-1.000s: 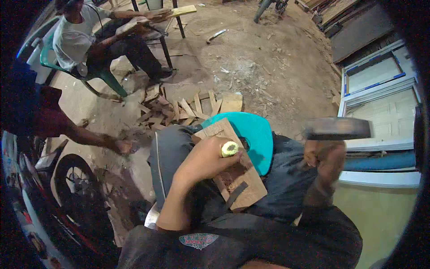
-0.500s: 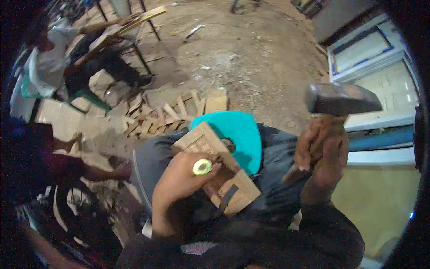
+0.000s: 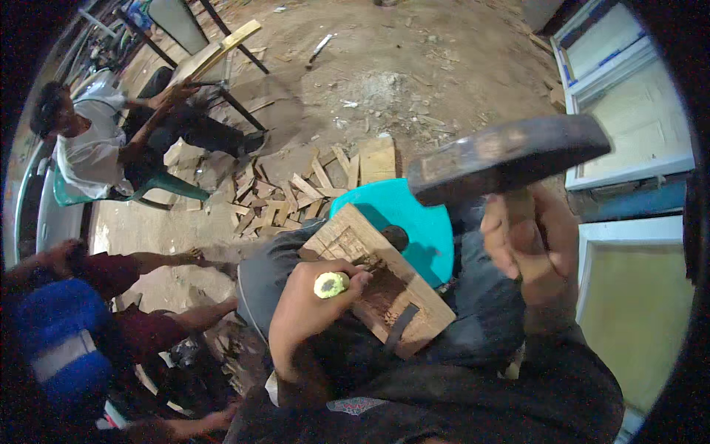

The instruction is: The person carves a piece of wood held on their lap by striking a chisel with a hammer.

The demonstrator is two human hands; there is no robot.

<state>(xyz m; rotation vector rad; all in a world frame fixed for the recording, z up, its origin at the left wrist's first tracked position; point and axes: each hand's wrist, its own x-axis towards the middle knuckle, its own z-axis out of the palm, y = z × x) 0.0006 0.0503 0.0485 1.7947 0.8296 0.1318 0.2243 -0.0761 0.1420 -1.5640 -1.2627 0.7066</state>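
Observation:
My left hand (image 3: 299,318) is closed on a tool with a pale yellow handle (image 3: 330,286), likely upright; its tip is hidden by my fingers. That hand rests over a wooden board (image 3: 433,314) with carved recesses, lying tilted across my lap. A flat dark strip (image 3: 401,325) lies across the board's lower part. My right hand (image 3: 540,244) grips the handle of a hammer, raised at the right with its large dark metal head (image 3: 506,152) above the board. A turquoise plastic seat (image 3: 427,248) with a central hole shows beyond the board.
A seated co-worker (image 3: 96,148) in a green chair holds wood at upper left. Another person in blue (image 3: 66,325) is low at the left. Wood offcuts (image 3: 285,203) litter the dirt floor (image 3: 436,74). Framed panels (image 3: 621,118) lean at the right.
The hammer head has risen and swung leftward, looming larger above the board. My left hand, still on the yellow handle, sits a little lower. More of the person in blue shows at the left.

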